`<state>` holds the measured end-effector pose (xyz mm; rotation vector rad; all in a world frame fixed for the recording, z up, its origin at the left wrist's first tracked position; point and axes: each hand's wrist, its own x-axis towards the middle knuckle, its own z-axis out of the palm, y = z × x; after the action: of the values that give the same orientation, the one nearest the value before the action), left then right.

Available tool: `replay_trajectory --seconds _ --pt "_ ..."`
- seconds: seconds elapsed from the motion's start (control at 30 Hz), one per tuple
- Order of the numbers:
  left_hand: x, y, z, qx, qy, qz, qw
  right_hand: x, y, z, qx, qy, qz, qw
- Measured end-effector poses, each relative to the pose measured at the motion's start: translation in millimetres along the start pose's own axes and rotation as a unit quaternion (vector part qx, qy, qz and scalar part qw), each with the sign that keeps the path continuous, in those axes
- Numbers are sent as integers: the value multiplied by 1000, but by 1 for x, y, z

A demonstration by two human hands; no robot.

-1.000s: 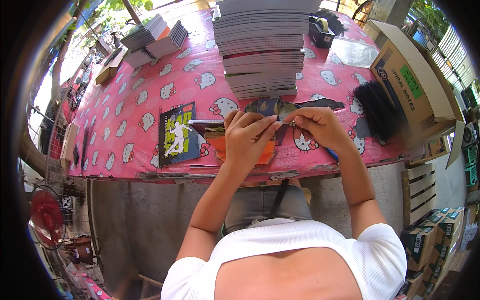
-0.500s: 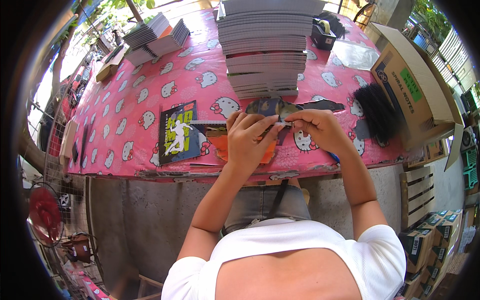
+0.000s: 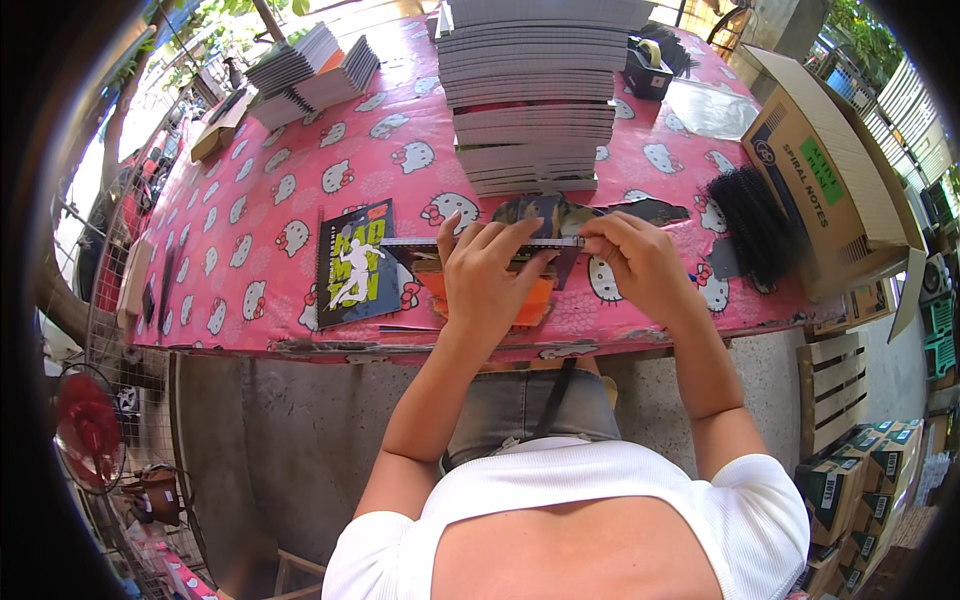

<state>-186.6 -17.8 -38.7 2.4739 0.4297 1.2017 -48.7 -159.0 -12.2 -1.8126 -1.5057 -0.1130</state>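
Observation:
A notebook (image 3: 415, 242) stands on edge near the table's front, its punched spine facing up. My left hand (image 3: 487, 275) grips it around the middle, thumb on one side and fingers over the other. At the spine's right end, the fingers of my right hand (image 3: 640, 262) are pinched together; whatever they hold is too small to make out. Left of my hands lies a dark spiral notebook (image 3: 352, 268) with a yellow-green and white cover. Behind them is a camouflage-patterned item (image 3: 570, 215), partly hidden. An orange piece (image 3: 530, 302) shows below my left hand.
A tall stack of notebooks (image 3: 530, 110) rises behind my hands. Black spiral coils (image 3: 760, 225) lie to the right beside an open cardboard box (image 3: 830, 170). A tape dispenser (image 3: 647, 70) sits at the back right, more notebooks (image 3: 320, 80) at the back left.
My right hand has slid slightly right to the spine's end. My left hand has shifted a little left, its fingers spread wider along the notebook.

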Motion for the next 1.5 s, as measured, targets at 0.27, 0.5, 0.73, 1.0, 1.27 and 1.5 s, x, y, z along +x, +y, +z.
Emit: replay_trajectory --seconds 0.27,0.5,0.73,1.0,1.27,1.5 --pt "0 -1 0 -2 8 19 1000 4 -11 4 23 19 8 1000" --pt "-6 -4 -8 -28 0 19 999 6 -18 7 -54 -21 -26 998" --pt "-5 3 -10 -49 -1 15 999 58 80 27 -223 -334 66 913" --pt "-5 -10 -10 -41 23 41 998 28 91 12 487 -71 142 859" --pt "-1 -7 -12 -75 3 -16 997 23 92 10 424 -89 -64 899" --pt "2 -16 -34 60 -26 -50 997 54 68 15 330 -187 137 915"
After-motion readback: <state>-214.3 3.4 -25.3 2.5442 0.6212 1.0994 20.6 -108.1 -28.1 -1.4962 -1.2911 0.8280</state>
